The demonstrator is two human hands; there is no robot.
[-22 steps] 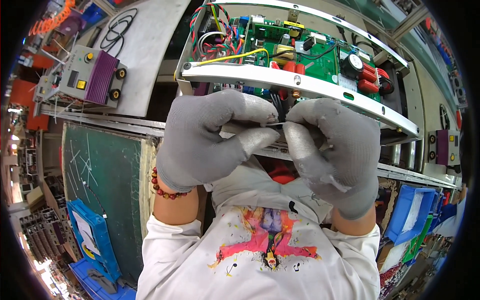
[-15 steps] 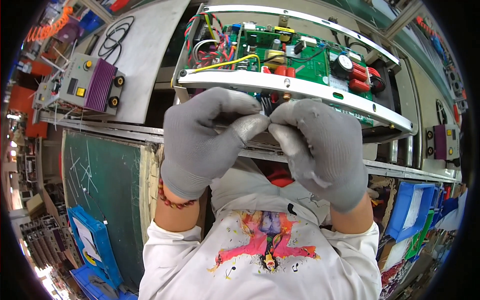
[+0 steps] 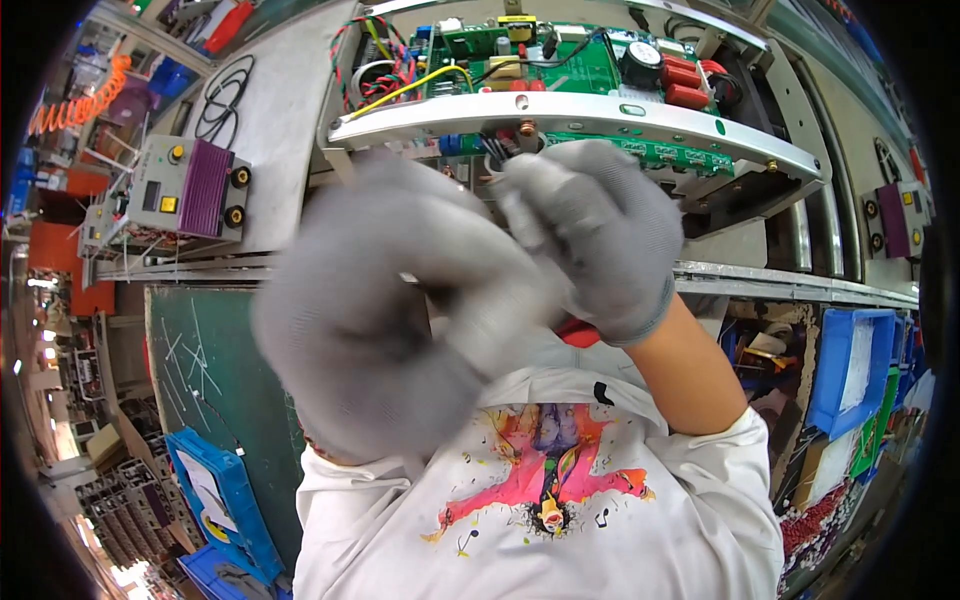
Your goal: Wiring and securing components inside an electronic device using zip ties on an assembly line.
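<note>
My left hand (image 3: 370,300), in a grey glove, is lifted toward the camera and smeared by motion. Its fingers look curled, but what they hold, if anything, is hidden by the blur. My right hand (image 3: 595,225), gloved alike, has its fingers pinched together at the near side of an open metal chassis (image 3: 430,125). Whatever sits between those fingertips is too small to make out. Just beyond them dark wires (image 3: 495,150) come out below the chassis rail. Inside the frame lie a green circuit board (image 3: 580,72), red capacitors (image 3: 684,95) and a yellow wire (image 3: 405,90).
To the left stands a purple and grey power unit (image 3: 185,190) beside a coiled black cable (image 3: 225,100). A similar unit (image 3: 900,218) is at the far right. Blue bins stand low at left (image 3: 245,500) and right (image 3: 825,385). Metal rollers (image 3: 825,235) run beside the chassis.
My left hand has pulled away from the right, back toward me and up to the camera. The right hand stays pinched close to the chassis. The whole view has shifted slightly.
</note>
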